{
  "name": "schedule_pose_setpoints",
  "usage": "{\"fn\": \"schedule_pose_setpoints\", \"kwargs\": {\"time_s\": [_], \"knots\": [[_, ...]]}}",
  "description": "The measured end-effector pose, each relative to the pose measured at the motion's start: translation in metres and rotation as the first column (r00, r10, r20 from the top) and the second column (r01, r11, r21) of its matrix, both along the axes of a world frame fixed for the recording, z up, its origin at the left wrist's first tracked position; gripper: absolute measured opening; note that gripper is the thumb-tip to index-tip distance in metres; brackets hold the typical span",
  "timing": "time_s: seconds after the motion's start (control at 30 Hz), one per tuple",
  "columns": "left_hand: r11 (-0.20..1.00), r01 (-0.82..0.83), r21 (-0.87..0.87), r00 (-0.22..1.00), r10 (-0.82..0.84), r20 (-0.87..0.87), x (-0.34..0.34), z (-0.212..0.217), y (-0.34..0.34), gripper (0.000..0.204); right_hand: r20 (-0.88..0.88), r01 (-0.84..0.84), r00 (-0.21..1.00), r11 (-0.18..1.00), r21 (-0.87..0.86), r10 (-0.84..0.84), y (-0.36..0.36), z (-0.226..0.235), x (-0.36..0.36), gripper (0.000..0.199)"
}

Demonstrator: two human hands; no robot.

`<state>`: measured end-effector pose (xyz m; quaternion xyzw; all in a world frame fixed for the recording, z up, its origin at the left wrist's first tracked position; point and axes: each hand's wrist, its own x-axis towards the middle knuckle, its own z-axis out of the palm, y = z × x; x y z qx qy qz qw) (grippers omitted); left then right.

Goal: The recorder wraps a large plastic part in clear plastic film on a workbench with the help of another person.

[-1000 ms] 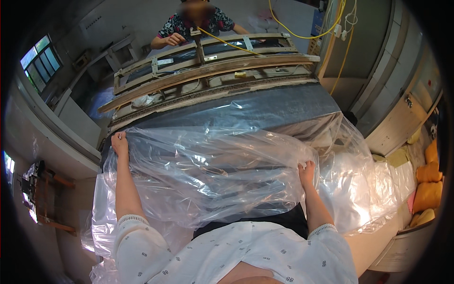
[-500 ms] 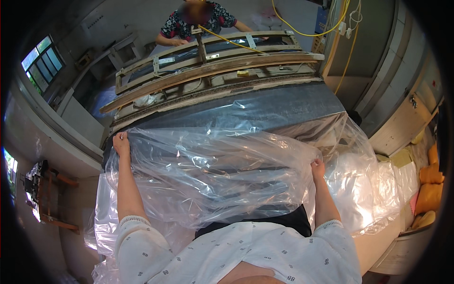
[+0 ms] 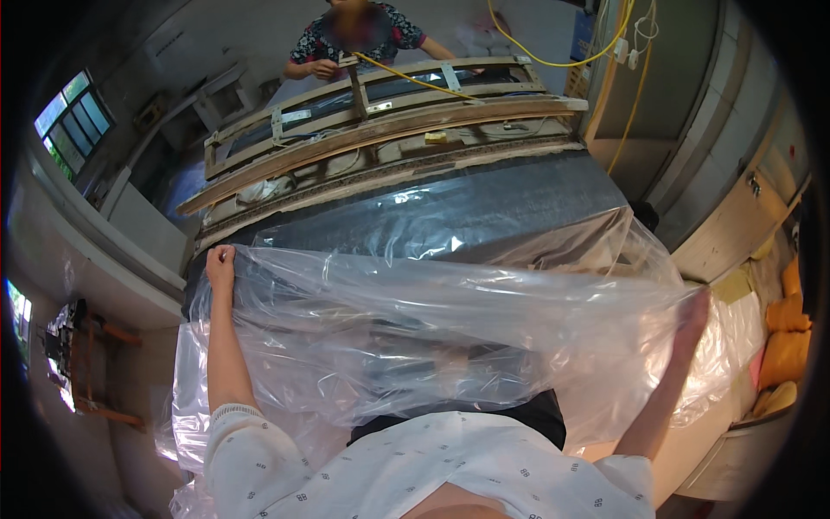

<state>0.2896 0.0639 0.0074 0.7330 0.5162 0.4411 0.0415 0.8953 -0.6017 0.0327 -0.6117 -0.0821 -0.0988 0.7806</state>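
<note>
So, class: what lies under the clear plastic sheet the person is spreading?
Through the clear plastic sheet a dark grey flat panel shows. The right hand is veiled behind the film. The panel's near part is blurred by folds.

No packages, labels, signs, screens.

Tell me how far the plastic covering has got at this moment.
Done: clear plastic sheet lies over the dark piece's near part. In hand: left hand and right hand grip its edge, spread wide. Left: the far part and wooden frame are uncovered.
</note>
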Motion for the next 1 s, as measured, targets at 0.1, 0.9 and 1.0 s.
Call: {"fn": "schedule_pose_setpoints", "kwargs": {"time_s": [0.1,0.9,1.0], "knots": [[0.999,0.024,-0.024,1.000,-0.024,-0.009,-0.002,0.000,-0.001,0.018,0.392,0.117,0.920,0.930,-0.347,0.031,0.009,0.102,0.008,0.024],[0.997,-0.064,0.031,0.996,0.066,-0.064,-0.017,-0.012,0.024,0.024,0.579,0.280,0.746,0.635,-0.720,0.328,0.127,0.091,0.094,0.018],[0.993,-0.116,-0.024,0.982,0.111,-0.152,-0.030,-0.025,0.050,0.032,0.673,0.255,0.677,0.763,-0.594,0.298,0.143,0.093,0.093,0.018]]}}
